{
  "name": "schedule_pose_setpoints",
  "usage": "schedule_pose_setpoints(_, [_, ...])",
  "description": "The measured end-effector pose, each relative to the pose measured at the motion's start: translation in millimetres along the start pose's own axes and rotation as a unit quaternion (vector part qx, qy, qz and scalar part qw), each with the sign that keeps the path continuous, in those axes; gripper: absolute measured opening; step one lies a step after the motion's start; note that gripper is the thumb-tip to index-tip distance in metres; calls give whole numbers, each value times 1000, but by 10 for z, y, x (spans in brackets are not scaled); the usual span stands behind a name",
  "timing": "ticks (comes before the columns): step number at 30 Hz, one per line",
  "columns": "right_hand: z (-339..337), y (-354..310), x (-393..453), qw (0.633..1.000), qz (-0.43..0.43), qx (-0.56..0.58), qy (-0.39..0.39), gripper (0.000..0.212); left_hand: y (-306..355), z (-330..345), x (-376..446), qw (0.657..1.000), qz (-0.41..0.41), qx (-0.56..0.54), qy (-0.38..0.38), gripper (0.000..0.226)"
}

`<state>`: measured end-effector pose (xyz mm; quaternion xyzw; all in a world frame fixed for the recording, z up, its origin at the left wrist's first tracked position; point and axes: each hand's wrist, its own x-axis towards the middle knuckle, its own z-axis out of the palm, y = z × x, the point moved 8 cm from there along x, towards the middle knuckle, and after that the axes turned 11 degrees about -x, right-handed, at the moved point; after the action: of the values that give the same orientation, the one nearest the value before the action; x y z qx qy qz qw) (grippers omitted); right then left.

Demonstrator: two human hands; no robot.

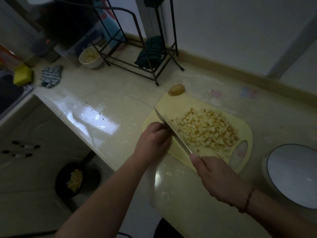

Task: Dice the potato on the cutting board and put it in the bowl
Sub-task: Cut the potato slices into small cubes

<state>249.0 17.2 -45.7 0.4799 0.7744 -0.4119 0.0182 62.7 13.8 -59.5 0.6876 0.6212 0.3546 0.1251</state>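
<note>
A pile of diced potato lies on the pale yellow cutting board. My right hand grips the handle of a knife, whose blade lies across the board just left of the pile. My left hand rests on the board's left edge, fingers curled against the blade's spine. A whole unpeeled potato sits at the board's far corner. An empty white bowl stands right of the board.
A second white bowl with potato pieces stands far left by a black wire rack. A striped cloth and a yellow sponge lie near the sink. On the floor is a dark pan of scraps.
</note>
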Motion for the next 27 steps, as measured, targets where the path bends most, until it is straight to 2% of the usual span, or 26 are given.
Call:
schedule_pose_setpoints(11, [80,-79,181,1000,-9,-23,-6,56,-40,-5,21,1000,-5,-15,-7,21])
schedule_pose_setpoints(15, [-8,38,187,1000,11,13,6,56,-59,-30,1,1000,-8,-29,6,17])
schedule_pose_setpoints(20, [-27,82,113,999,29,41,-1,57,-113,-25,-18,998,-46,-43,23,19])
schedule_pose_setpoints(27, [-29,-54,32,999,15,41,-16,57,-73,-73,-25,999,-45,-1,23,31])
